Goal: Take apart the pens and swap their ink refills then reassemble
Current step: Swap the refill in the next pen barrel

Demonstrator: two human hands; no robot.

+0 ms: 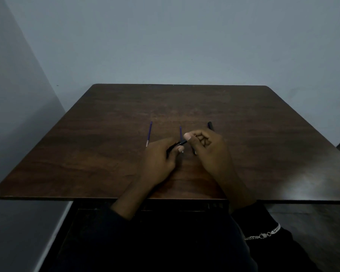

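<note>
On the dark wooden table (98, 146), my left hand (161, 158) and my right hand (208, 148) both grip a black pen body (182, 142) between them, just above the tabletop. A purple ink refill (149, 133) lies loose to the left of my hands. A second purple refill (180, 131) lies just behind my fingers, its near end hidden by them. Another black pen part (210, 125) sticks out behind my right hand, mostly hidden by it.
The table stands against a pale blue wall, its far edge at the wall and its near edge at my lap. A silver chain bracelet (263, 234) sits on my right sleeve. Dim light blurs small details.
</note>
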